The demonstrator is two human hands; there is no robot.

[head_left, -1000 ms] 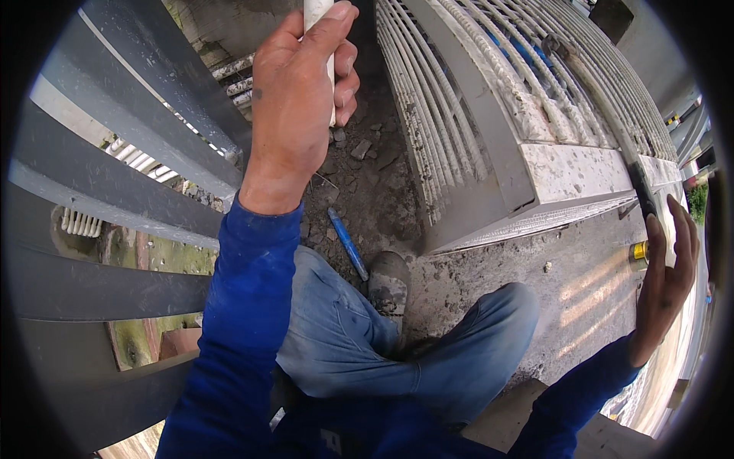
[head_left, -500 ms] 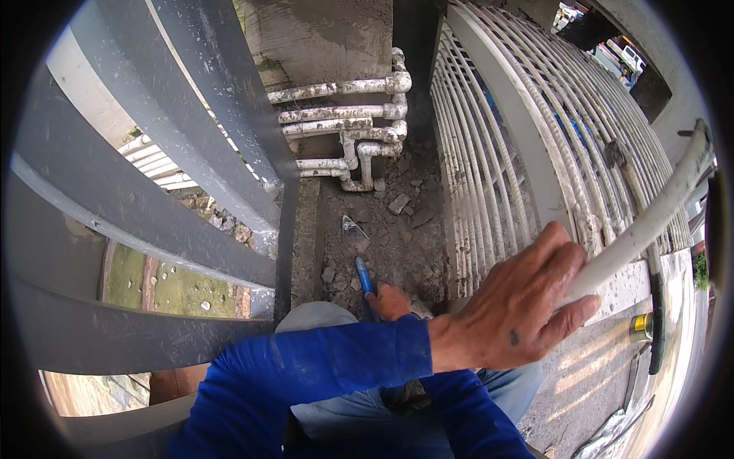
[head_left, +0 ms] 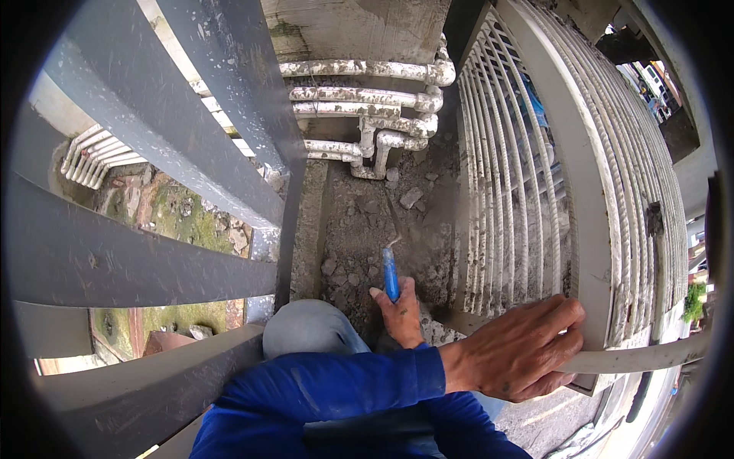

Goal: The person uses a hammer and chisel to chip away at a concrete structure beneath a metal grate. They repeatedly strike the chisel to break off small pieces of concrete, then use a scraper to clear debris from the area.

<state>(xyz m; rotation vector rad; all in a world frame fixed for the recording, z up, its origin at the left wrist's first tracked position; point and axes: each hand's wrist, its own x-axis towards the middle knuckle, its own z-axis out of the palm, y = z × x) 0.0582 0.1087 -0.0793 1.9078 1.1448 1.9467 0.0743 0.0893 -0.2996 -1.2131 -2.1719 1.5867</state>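
Left hand (head_left: 520, 352) is clamped round a long white pipe (head_left: 642, 358), fingers wrapped over the top and thumb tucked under. The blue-sleeved arm is crossed right over the body to get there. The pipe runs off to the right past the corner of a big dirty slatted grille (head_left: 535, 191), and its far end is out of view.

Right hand (head_left: 401, 312) pokes out from beneath that crossed forearm, closed on the lower end of a slim blue tool (head_left: 390, 274) that points up and away over the rubble-strewn floor (head_left: 359, 222). So each hand is grasping something and neither is free.

What might go wrong? With the arms crossed, I'd judge the hold on the pipe to be awkward. It's a long piece gripped near one end, so it could lever down, twist out of the fingers or knock the grille. The blue tool is pinched low on its shaft, and a bump from the forearm above might flick it loose. If it did, the gaps between the grey railing bars (head_left: 138, 260) to the left open onto ground well below.

Bundled white wall pipes (head_left: 359, 96) run across the far end, well apart from both hands. A jeans-clad knee (head_left: 306, 329) sits just left of the right hand.
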